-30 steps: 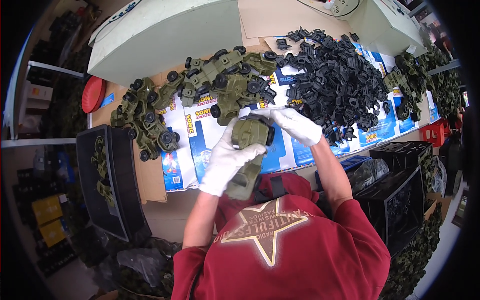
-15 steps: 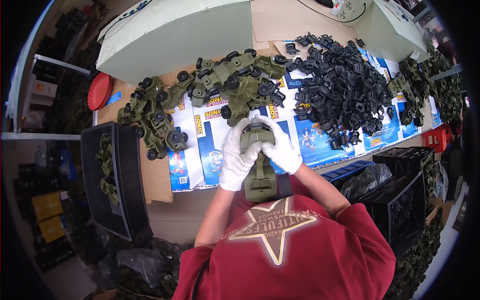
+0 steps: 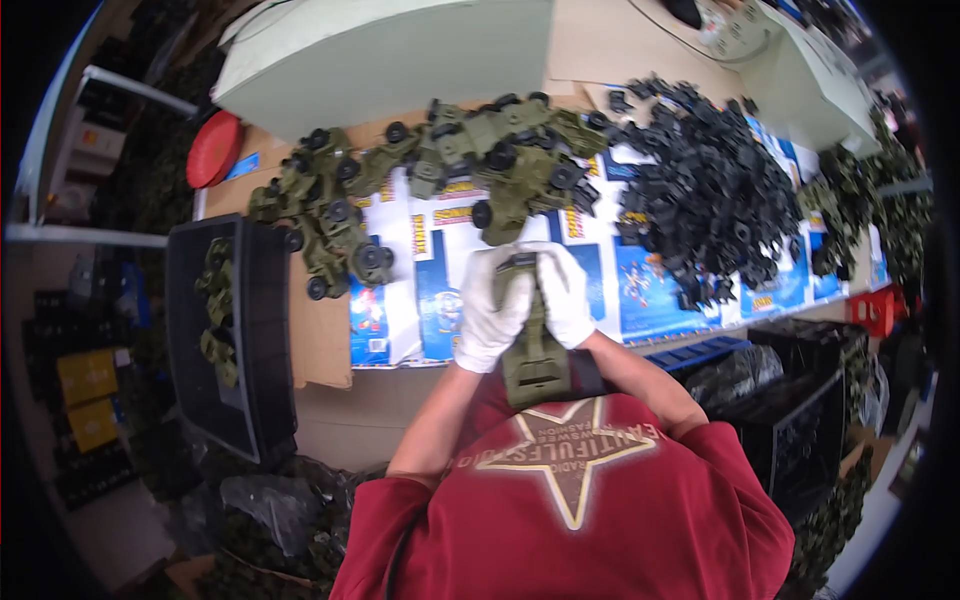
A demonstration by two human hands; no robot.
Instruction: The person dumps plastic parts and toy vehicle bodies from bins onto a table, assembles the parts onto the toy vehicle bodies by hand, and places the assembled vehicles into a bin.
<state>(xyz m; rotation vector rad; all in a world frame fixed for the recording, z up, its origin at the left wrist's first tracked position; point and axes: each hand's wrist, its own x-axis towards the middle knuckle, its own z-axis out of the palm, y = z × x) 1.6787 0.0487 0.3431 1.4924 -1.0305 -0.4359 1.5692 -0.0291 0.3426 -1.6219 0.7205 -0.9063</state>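
Note:
Both of my hands wear white gloves and hold one olive-green toy vehicle body [image 3: 536, 372] close in front of my chest. My left hand [image 3: 493, 315] wraps its left side, with the thumb lying along the top. Around the far right side closes my right hand [image 3: 567, 298]. A small black part [image 3: 521, 261] shows at the vehicle's far end between the hands; whether it is fully seated cannot be seen. The vehicle's near end sticks out below my gloves. Just beyond my hands lies another green toy vehicle [image 3: 513, 200] with black wheels.
Several green vehicles [image 3: 325, 205] spread across the left of the table. A heap of black plastic parts [image 3: 705, 190] covers its right. A black crate [image 3: 262, 340] stands left, a red round container [image 3: 214, 150] behind it. Pale metal boxes [image 3: 390, 65] line the back. Black bins [image 3: 800, 420] stand right.
My thumbs have parted from where they met on top of the vehicle, and my hands now grip its sides more closely. The view has shifted slightly.

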